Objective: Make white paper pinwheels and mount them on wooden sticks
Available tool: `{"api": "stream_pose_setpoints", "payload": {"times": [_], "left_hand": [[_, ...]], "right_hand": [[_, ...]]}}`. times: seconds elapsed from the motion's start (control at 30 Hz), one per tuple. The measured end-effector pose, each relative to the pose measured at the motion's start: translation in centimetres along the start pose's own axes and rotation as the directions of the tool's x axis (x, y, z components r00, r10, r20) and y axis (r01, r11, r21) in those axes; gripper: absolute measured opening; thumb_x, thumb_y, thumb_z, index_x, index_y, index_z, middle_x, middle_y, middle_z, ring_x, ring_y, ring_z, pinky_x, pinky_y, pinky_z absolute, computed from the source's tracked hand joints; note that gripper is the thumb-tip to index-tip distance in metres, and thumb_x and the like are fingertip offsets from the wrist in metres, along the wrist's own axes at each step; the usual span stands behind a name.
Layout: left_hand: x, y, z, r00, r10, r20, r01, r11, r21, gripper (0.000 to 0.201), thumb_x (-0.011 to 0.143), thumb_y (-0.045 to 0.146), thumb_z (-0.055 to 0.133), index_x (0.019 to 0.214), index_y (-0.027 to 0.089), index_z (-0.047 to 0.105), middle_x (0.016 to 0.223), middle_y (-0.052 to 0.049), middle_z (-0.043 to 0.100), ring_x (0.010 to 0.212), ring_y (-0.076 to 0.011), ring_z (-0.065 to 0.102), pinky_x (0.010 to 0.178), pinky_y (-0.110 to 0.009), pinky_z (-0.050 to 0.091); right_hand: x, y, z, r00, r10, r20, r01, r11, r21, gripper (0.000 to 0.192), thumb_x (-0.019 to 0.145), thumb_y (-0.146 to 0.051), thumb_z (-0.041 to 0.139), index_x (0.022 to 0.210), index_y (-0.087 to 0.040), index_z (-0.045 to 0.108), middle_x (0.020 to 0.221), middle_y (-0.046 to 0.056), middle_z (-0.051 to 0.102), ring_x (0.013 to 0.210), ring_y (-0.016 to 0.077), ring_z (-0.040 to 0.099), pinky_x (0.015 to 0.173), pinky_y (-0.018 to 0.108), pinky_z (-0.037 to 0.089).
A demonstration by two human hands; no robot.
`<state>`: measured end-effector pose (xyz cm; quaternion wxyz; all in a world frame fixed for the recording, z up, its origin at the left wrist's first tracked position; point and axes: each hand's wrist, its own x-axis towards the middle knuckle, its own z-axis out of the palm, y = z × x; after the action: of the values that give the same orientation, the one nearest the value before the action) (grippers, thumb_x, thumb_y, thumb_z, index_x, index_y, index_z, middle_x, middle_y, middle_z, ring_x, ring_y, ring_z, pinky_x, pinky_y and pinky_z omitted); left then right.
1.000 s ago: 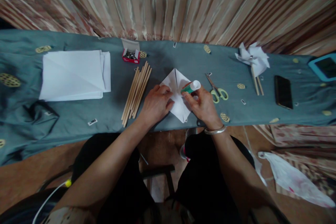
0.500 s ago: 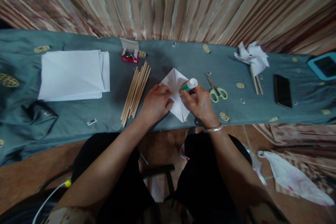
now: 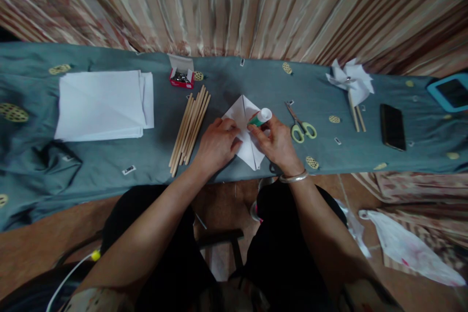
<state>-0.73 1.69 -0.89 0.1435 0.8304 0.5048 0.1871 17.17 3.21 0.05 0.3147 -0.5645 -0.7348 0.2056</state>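
Here, has at far left a stack of paper point(image 3: 100, 105), flat on the blue-green cloth point(image 3: 226, 70). Next shows, toward the curtain point(image 3: 219, 9), a red box point(image 3: 182, 82) with flap raised and small metal pieces inside. Nearer the body, has a bundle of wooden sticks point(image 3: 188, 131), lying aslant side by side. Just right of them, lays the left hand point(image 3: 218, 144) on the left part of a white sheet point(image 3: 245, 144), fingers loosely bent and free. Has this sheet on the cloth between both hands, turned like a diamond, with dark lines at its far and near corners. Over its right half, tilts a white and green tube point(image 3: 261, 117), gripped in the fingers of the right hand point(image 3: 276, 141). Cannot tell whether the tube's lower end touches the sheet. Wears a bracelet point(image 3: 293, 178) on the right wrist. Beside that hand, has green-handled scissors point(image 3: 302, 127), points away from the body. Farther right, shows a white pinwheel point(image 3: 351, 80) with two sticks, then a black phone point(image 3: 393, 126) lying flat. Below, on the floor, has a white bag point(image 3: 409, 251). At the edge, shows a blue-framed device point(image 3: 435, 95), partly cut off.
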Motion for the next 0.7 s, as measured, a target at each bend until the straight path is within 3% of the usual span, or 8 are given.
{"api": "stream_pose_setpoints", "payload": {"times": [0.23,0.37,0.43,0.53,0.6,0.7], "left_hand": [[0.1,0.1,-0.1,1.0,-0.01,0.022,0.01,1.0,0.0,0.027,0.089,0.024,0.053,0.105,0.011,0.071,0.113,-0.013,0.064,0.104,-0.029,0.056,0.092,-0.044,0.047],[0.1,0.1,-0.2,1.0,-0.008,0.012,0.008,1.0,0.009,0.027,0.088,0.024,0.054,0.106,0.012,0.071,0.113,-0.012,0.064,0.103,-0.0292,0.056,0.092,-0.044,0.048],[0.0,0.1,-0.2,1.0,-0.001,0.005,0.001,1.0,0.009,0.027,0.088,0.024,0.053,0.106,0.013,0.071,0.113,-0.012,0.065,0.103,-0.029,0.056,0.091,-0.045,0.049],[0.0,-0.1,-0.2,1.0,0.009,0.008,-0.009,1.0,0.003,0.027,0.088,0.024,0.053,0.104,0.013,0.071,0.112,-0.012,0.065,0.103,-0.0288,0.057,0.092,-0.045,0.049],[0.0,-0.3,0.1,1.0,0.007,-0.003,-0.007,1.0,-0.023,0.026,0.087,0.023,0.054,0.103,0.012,0.071,0.113,-0.013,0.065,0.104,-0.0291,0.058,0.095,-0.046,0.048],[0.0,-0.7,0.6,0.995,-0.048,-0.088,0.033,0.986,-0.162,0.035,0.082,0.022,0.06,0.116,0.014,0.066,0.121,-0.013,0.063,0.109,-0.0279,0.058,0.098,-0.046,0.048]], "right_hand": [[-0.1,-0.1,0.0,0.999,-0.028,0.041,0.026,0.999,0.036,0.03,0.087,-0.041,0.061,0.107,-0.018,0.062,0.082,0.004,0.068,0.072,0.0194,0.064,0.07,0.033,0.048],[0.0,0.3,0.5,0.998,0.059,0.012,-0.061,0.971,0.23,0.03,0.085,-0.044,0.062,0.104,-0.021,0.063,0.086,0.003,0.069,0.077,0.0175,0.064,0.075,0.034,0.051],[0.3,0.6,0.8,0.991,0.136,-0.007,-0.121,0.903,0.411,0.029,0.083,-0.046,0.063,0.101,-0.023,0.063,0.091,0.003,0.07,0.083,0.0166,0.065,0.078,0.033,0.053],[0.7,1.1,0.9,0.965,0.262,-0.005,-0.193,0.724,0.662,0.029,0.079,-0.047,0.067,0.096,-0.024,0.063,0.092,0.001,0.07,0.082,0.0144,0.066,0.08,0.032,0.055],[1.0,1.5,0.6,0.945,0.326,0.026,-0.232,0.612,0.756,0.029,0.075,-0.048,0.07,0.09,-0.024,0.063,0.085,0.0,0.069,0.074,0.0129,0.065,0.078,0.031,0.056],[1.0,1.6,0.1,0.93,0.355,0.092,-0.28,0.525,0.804,0.031,0.074,-0.051,0.071,0.084,-0.023,0.063,0.079,0.0,0.068,0.07,0.0134,0.065,0.078,0.032,0.058]]}}
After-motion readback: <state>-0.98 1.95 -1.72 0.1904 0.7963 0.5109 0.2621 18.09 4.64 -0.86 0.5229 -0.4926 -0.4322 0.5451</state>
